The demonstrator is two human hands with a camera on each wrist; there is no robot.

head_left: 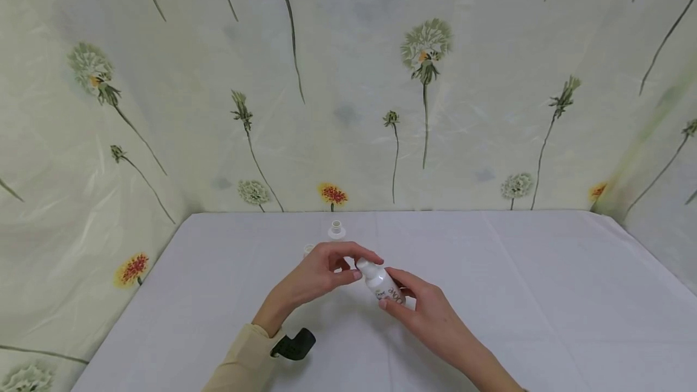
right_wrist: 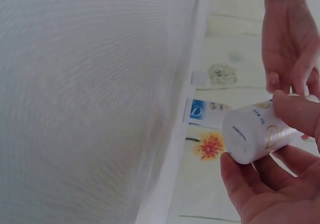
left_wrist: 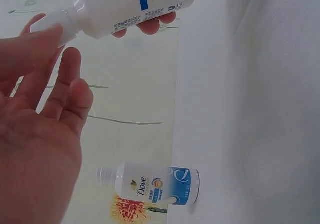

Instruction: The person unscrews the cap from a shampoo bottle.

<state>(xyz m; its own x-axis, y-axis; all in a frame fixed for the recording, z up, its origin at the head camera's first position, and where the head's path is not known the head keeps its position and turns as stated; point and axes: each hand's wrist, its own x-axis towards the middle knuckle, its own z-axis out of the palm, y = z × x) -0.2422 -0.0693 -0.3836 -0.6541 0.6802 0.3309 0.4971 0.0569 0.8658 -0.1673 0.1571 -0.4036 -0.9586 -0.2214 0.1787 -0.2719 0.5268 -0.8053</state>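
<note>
A white Dove bottle (head_left: 381, 283) is held up, tilted, above the table. My right hand (head_left: 432, 316) grips its body, thumb on one side and fingers on the other, with the base towards the right wrist view. At the bottle's top, my left hand (head_left: 322, 271) pinches the white cap (left_wrist: 56, 28) between thumb and fingers. A second Dove bottle (left_wrist: 157, 184), white with a blue lower part, stands upright on the table behind the hands, its narrow neck uncapped. Just left of it is a small white cap-like piece (right_wrist: 199, 78), partly hidden by my left hand in the head view.
A white cloth covers the table (head_left: 517, 295). Flower-printed sheeting (head_left: 348, 77) rises along the back edge and at both sides. A black strap piece (head_left: 295, 344) sticks out from my left sleeve.
</note>
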